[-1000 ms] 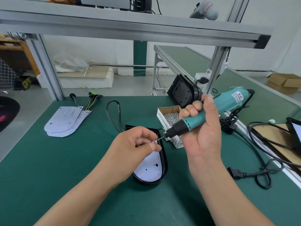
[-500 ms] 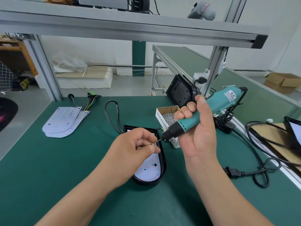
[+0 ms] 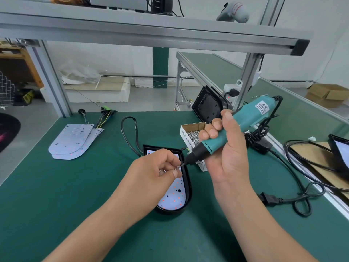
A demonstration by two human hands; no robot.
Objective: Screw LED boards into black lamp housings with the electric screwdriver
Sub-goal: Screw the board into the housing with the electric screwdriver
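Observation:
A black lamp housing (image 3: 188,188) lies on the green mat in the middle, with a white LED board (image 3: 173,197) seated inside it. My left hand (image 3: 153,174) hovers over the housing's upper half and pinches a small screw (image 3: 176,168) between thumb and fingers. My right hand (image 3: 224,154) grips the teal electric screwdriver (image 3: 243,121), tilted down to the left. Its bit tip touches the screw at my left fingertips. A small cardboard box of screws (image 3: 192,132) stands just behind the housing.
Spare LED boards (image 3: 72,141) with wires lie stacked at the back left. Another black housing (image 3: 206,106) leans upright behind the screw box. Black power cables (image 3: 302,197) loop across the mat on the right. An aluminium frame beam crosses overhead.
Both hands stay nearly in place over the housing. The screwdriver has tipped a little lower and its bit has come closer onto the screw held by my left fingers.

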